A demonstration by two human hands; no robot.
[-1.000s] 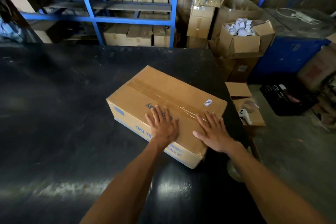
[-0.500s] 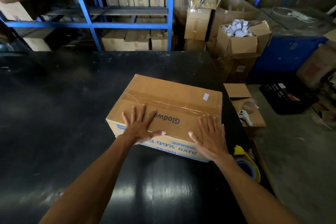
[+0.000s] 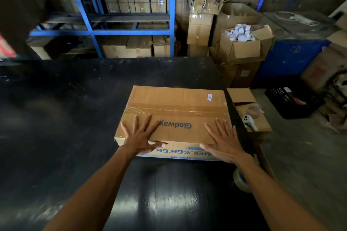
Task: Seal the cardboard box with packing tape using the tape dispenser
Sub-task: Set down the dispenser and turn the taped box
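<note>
A glossy black desk [image 3: 56,137] fills the foreground, and two bare forearms are stretched over it from the near edge. Partly hidden under the right forearm, at the desk's right edge, a roll of clear packing tape [image 3: 241,181] is seen; whether it sits in a dispenser cannot be told from here. The left hand [image 3: 141,136] is laid flat with fingers spread on the near left corner of the brown rectangular cardboard box [image 3: 178,103], its thumb hooked over the near top edge. The right hand [image 3: 223,139] is pressed flat and open on the near right corner, so nothing is held in either grip. The box is set on the desk near its right edge, and a strip of clear tape [image 3: 178,109] is seen running across its closed top. Beyond, beside the desk on the right, an open carton of white rolls [image 3: 242,43] is stacked, with blue metal shelving [image 3: 131,30] behind
</note>
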